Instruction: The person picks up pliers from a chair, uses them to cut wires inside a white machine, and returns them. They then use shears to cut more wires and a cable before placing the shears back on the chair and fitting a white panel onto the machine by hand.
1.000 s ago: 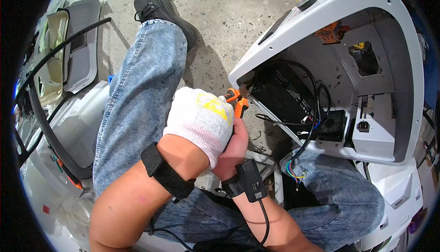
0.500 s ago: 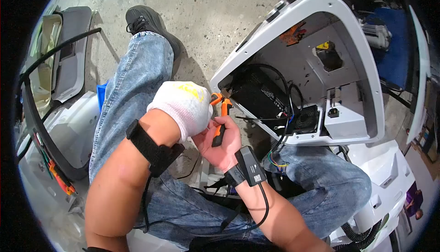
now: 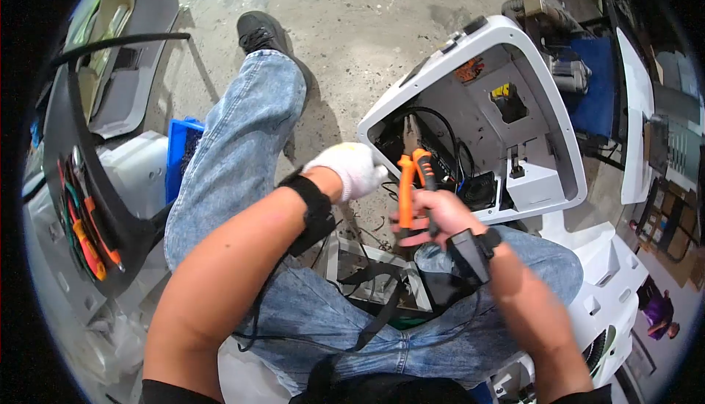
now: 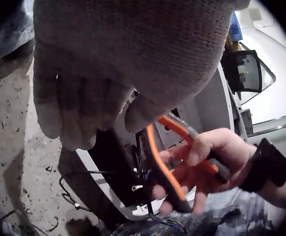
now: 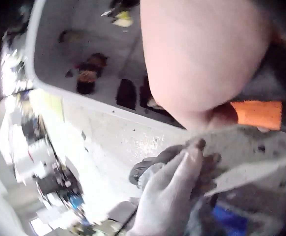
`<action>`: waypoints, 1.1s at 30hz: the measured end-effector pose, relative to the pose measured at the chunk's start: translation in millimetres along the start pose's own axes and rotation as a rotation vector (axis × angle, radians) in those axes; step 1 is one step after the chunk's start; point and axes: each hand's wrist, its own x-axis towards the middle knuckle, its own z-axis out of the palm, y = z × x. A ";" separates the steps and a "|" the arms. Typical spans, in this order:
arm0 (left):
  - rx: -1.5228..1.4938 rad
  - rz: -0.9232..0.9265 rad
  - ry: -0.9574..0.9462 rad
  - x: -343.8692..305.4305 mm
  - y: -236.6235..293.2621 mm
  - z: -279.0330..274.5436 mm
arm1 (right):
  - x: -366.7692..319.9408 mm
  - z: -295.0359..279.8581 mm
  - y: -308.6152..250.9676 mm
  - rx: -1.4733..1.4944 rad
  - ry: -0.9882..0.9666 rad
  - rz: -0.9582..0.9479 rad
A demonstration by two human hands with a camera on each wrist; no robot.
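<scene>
My bare right hand [image 3: 440, 217] grips a pair of pliers [image 3: 406, 191] with orange and black handles. Their metal nose points up and away, overlapping the open white housing [image 3: 556, 110] in the head view. The handles stand spread in the left wrist view, with the right thumb over one handle [image 4: 185, 130]. My left hand [image 3: 349, 170], in a white knit glove, hovers left of the pliers beside the housing's near corner. Its fingers [image 4: 76, 108] hang fairly straight in the left wrist view, with nothing visible in them. Inside the housing lie a black box and a fan [image 3: 481, 189].
Orange-handled tools [image 3: 88, 250] lie on a dark panel at the left. A blue bin [image 3: 176, 165] stands by my left leg. Between my legs is a pale metal frame [image 3: 332, 261] with black straps. Someone in purple [image 3: 656, 308] is far right.
My hands have drawn apart. The right hand has moved right with the pliers, now turned nose away and spread wider. The gloved left hand has come away from the pliers.
</scene>
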 end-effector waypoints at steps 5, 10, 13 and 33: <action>-0.080 -0.016 -0.057 3.3 7.9 23.2 | -27.2 -23.8 -68.4 -1.086 0.163 -0.035; -0.452 -0.073 0.028 21.0 23.1 42.2 | -25.5 -2.6 -92.1 -2.019 0.400 -0.208; -0.578 -0.105 0.141 31.1 22.1 80.3 | -15.9 11.7 -89.0 -2.223 0.528 -0.276; -0.640 -0.247 0.155 28.1 25.3 82.6 | 28.4 23.8 -111.4 -2.685 0.758 -0.785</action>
